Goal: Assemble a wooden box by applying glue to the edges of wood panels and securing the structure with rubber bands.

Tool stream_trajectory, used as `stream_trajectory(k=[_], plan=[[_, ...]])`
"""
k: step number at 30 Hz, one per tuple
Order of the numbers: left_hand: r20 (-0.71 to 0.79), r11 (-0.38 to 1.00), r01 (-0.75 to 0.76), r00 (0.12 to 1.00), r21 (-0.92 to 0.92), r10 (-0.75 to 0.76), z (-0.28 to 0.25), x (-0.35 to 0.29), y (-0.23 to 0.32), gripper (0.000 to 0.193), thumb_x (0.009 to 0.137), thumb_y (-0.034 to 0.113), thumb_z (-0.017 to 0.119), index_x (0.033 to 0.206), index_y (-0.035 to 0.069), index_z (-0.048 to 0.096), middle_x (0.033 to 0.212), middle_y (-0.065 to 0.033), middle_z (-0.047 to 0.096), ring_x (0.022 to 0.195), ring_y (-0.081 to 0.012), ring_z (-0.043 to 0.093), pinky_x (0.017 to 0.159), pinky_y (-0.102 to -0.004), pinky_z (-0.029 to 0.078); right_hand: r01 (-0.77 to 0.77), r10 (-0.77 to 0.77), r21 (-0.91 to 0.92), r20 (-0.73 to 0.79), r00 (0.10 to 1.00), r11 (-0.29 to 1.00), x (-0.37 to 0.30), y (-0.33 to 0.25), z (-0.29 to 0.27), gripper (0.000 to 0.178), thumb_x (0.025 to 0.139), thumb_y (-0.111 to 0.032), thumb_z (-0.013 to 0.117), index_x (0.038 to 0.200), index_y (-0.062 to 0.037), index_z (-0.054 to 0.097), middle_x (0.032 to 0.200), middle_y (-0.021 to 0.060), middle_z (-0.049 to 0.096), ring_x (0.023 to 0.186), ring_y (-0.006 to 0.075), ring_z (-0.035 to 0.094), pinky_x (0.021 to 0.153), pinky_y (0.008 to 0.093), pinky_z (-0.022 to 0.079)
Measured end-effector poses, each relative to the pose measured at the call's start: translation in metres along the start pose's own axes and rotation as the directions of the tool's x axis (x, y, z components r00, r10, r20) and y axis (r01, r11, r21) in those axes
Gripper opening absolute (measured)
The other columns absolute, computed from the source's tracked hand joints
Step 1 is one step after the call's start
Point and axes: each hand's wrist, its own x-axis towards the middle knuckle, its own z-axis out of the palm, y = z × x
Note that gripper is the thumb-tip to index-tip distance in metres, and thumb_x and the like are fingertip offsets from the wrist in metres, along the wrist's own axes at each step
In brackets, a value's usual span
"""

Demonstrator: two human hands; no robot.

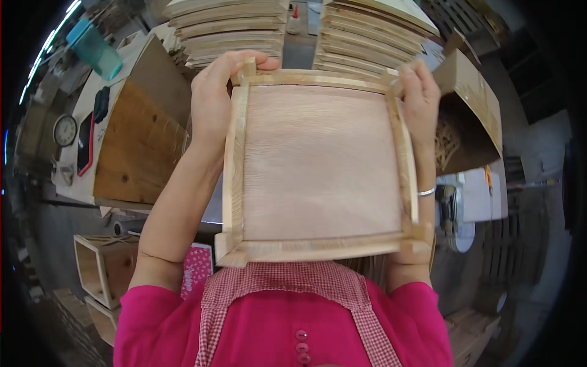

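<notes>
Held up before my chest is a shallow wooden tray (321, 162), a square frame of pale strips around a thin wood panel, with small blocks at its corners. My left hand (214, 92) is closed around its far left corner, thumb and fingers over the top edge. At the far right corner my right hand (419, 101) grips the frame, its fingers curled over the rim. The tray's near edge hangs close to my checked apron (287, 278). Its underside is hidden from me.
Beyond the tray rise two stacks of similar wooden pieces, a left stack (229, 27) and a right stack (370, 40). An open cardboard box (483, 101) with thin curled strips stands at right. A teal cup (95, 49), phone (85, 144) and clock (64, 130) are at left, above wooden boxes (104, 269).
</notes>
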Motion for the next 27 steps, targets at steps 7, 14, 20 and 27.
stream_trajectory(k=[7,14,20,27], plan=[[0.053,0.992,0.099,0.994,-0.077,-0.095,0.008,-0.01,0.011,0.036,0.1,0.021,0.039,0.101,0.0,0.068,0.107,-0.0117,0.069,0.095,-0.0171,0.061,0.09,-0.0324,0.048,-0.025,0.031,-0.098,0.053,0.998,0.995,-0.005,-0.023,-0.002,0.022,0.101,-0.012,0.053,0.08,-0.006,0.047,0.07,-0.0038,0.047,0.067,0.0045,0.041,0.059,0.0235,0.038],[-0.005,0.984,0.154,0.988,0.093,-0.154,0.011,-0.01,0.018,0.037,0.106,0.032,0.044,0.1,0.003,0.066,0.106,-0.0107,0.069,0.095,-0.0155,0.061,0.091,-0.0313,0.048,-0.041,0.042,-0.056,0.01,0.999,0.998,-0.006,-0.015,-0.002,0.025,0.099,-0.013,0.056,0.079,-0.005,0.046,0.069,-0.0045,0.045,0.065,0.0045,0.039,0.057,0.0235,0.035],[-0.044,0.981,0.187,0.982,0.052,-0.185,0.012,-0.009,0.022,0.037,0.106,0.033,0.044,0.095,0.005,0.065,0.106,-0.0106,0.07,0.097,-0.0154,0.062,0.092,-0.0313,0.048,-0.055,0.056,0.027,-0.024,0.998,0.998,-0.008,-0.018,0.007,0.025,0.1,-0.014,0.058,0.078,-0.0047,0.049,0.068,-0.0063,0.045,0.063,0.0031,0.038,0.054,0.0229,0.034],[0.048,0.987,0.04,0.998,0.158,-0.048,-0.004,0.008,0.003,0.038,0.107,0.033,0.042,0.093,0.005,0.064,0.105,-0.0108,0.072,0.099,-0.0171,0.062,0.094,-0.0335,0.047,-0.042,0.041,0.078,0.007,0.999,0.996,-0.009,-0.007,0.001,0.029,0.1,-0.016,0.061,0.075,-0.0047,0.051,0.067,-0.0063,0.047,0.063,0.0025,0.039,0.053,0.0226,0.032]])
